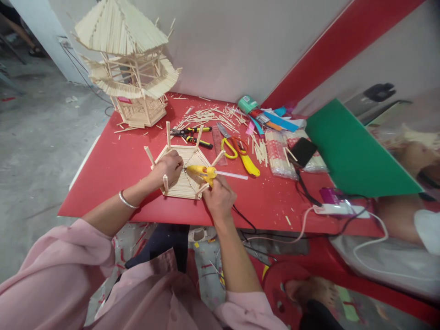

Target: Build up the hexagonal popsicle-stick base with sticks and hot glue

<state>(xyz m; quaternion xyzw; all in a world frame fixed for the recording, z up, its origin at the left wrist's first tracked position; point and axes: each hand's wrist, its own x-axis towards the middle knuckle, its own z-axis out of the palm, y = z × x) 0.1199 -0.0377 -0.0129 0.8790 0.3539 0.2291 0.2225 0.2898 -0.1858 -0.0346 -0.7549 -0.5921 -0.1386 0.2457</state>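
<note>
My right hand is wrapped round the handle of a yellow hot glue gun, with a clear glue stick poking out of its rear. The nozzle points left, low over a six-sided base of wooden sticks with short posts at its corners. My left hand rests over the base's left part, fingers curled close to the nozzle; anything pinched in them is hidden. A cord runs from the gun's side down past the table edge.
A stick pagoda stands at the back left of the red table. Pliers, scissors, loose sticks and bagged sticks lie beyond the base. Right are a green board, a power strip and another person's arm.
</note>
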